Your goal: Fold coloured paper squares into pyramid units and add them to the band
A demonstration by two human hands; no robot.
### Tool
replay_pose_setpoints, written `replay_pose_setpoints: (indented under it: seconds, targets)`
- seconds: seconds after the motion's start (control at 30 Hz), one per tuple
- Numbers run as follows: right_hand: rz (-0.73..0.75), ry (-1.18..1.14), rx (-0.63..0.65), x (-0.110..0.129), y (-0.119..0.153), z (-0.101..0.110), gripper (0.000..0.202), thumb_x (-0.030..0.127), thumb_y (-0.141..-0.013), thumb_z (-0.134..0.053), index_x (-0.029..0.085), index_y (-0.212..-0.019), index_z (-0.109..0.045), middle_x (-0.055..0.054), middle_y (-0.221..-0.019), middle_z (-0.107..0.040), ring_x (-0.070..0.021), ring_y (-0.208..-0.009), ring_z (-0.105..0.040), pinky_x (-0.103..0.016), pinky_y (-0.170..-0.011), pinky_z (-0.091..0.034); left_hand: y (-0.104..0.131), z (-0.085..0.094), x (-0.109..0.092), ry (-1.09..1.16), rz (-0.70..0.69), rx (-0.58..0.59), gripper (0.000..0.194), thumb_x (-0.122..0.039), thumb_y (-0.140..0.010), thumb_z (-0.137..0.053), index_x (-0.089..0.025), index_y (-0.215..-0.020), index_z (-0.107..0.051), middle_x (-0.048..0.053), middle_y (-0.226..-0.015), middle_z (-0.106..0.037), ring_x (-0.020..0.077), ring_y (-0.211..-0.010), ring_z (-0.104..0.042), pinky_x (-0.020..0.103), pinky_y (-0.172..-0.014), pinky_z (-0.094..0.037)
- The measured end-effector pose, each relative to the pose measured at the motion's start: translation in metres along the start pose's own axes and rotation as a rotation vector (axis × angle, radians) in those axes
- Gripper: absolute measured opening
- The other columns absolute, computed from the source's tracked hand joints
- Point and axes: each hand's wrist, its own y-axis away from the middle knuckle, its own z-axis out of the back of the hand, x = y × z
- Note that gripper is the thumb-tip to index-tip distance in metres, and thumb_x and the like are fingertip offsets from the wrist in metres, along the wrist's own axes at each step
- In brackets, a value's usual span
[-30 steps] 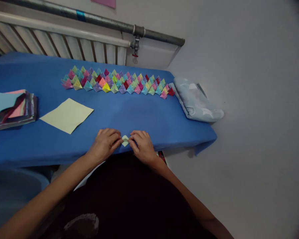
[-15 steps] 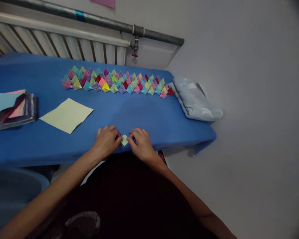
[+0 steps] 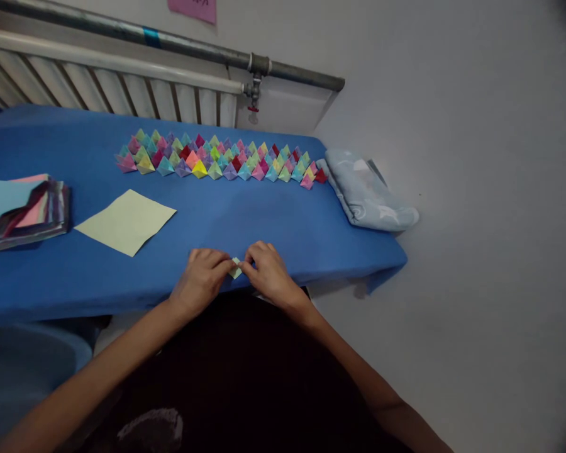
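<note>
One flat sheet [image 3: 126,223] lies near the left hand [image 3: 200,277].

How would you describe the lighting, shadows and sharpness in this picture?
Head view: dim light, soft shadow on the blue cloth; head view: right-hand corners darkened; head view: dark clothing nearly without detail; head view: folded paper between left hand and right hand too small to read creases clearly.

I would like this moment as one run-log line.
left hand: holding folded paper; right hand: holding folded paper; pale sheet: lying flat; paper shapes: in rows
</note>
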Motion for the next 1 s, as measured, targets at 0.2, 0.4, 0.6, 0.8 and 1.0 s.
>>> replay_pose_setpoints:
  seconds: [0.2, 0.4, 0.6, 0.8, 1.0]
  targets:
    - [-0.006, -0.011, -0.002, -0.002, 0.0, 0.0, 0.02, 0.02, -0.089, -0.062, 0.02, -0.07, -0.054, -0.002, -0.082, -0.058, -0.0161, -0.08, -0.048, -0.03, -0.074, -0.037, 0.012, 0.001, 0.0, -0.107, -0.165, -0.018, 0.033, -0.006, -0.095, -0.043, -0.016, -0.117, -0.066, 0.011, -0.107, -0.072, 0.0238, -0.094, -0.062, 0.04, -0.082, -0.038]
    - [-0.02, -0.01, 0.028, 0.0, -0.004, 0.003, 0.022, 0.022, -0.087, -0.065, 0.019, -0.069, -0.054, 0.0, -0.078, -0.056, -0.0145, -0.075, -0.046, -0.028, -0.072, -0.035, 0.014, -0.001, 0.005, -0.115, -0.202, -0.073, 0.034, -0.004, -0.095, -0.043, -0.016, -0.116, -0.066, 0.01, -0.108, -0.073, 0.0225, -0.094, -0.063, 0.041, -0.083, -0.039]
    - [-0.049, -0.017, 0.043, 0.001, -0.005, 0.004, 0.021, 0.022, -0.087, -0.065, 0.019, -0.07, -0.054, -0.001, -0.081, -0.057, -0.0154, -0.079, -0.047, -0.029, -0.074, -0.035, 0.026, 0.002, 0.009, -0.151, -0.248, -0.126, 0.032, -0.006, -0.094, -0.046, -0.012, -0.12, -0.064, 0.013, -0.112, -0.072, 0.0252, -0.099, -0.063, 0.043, -0.089, -0.041]
    - [-0.041, -0.02, 0.03, 0.001, -0.004, 0.002, 0.02, 0.023, -0.087, -0.065, 0.019, -0.07, -0.055, -0.001, -0.081, -0.057, -0.0156, -0.079, -0.047, -0.03, -0.076, -0.035, 0.026, 0.004, 0.001, -0.235, -0.238, -0.101, 0.032, -0.006, -0.094, -0.041, -0.008, -0.116, -0.065, 0.015, -0.11, -0.072, 0.0268, -0.096, -0.062, 0.042, -0.084, -0.043]
    - [-0.035, -0.007, 0.02, 0.001, -0.004, 0.002, 0.019, 0.02, -0.087, -0.065, 0.018, -0.07, -0.056, -0.001, -0.08, -0.057, -0.0147, -0.078, -0.047, -0.03, -0.075, -0.035, 0.017, 0.005, -0.011, -0.274, -0.184, -0.071, 0.03, -0.005, -0.092, -0.042, -0.011, -0.108, -0.068, 0.014, -0.104, -0.072, 0.0259, -0.092, -0.062, 0.042, -0.084, -0.043]
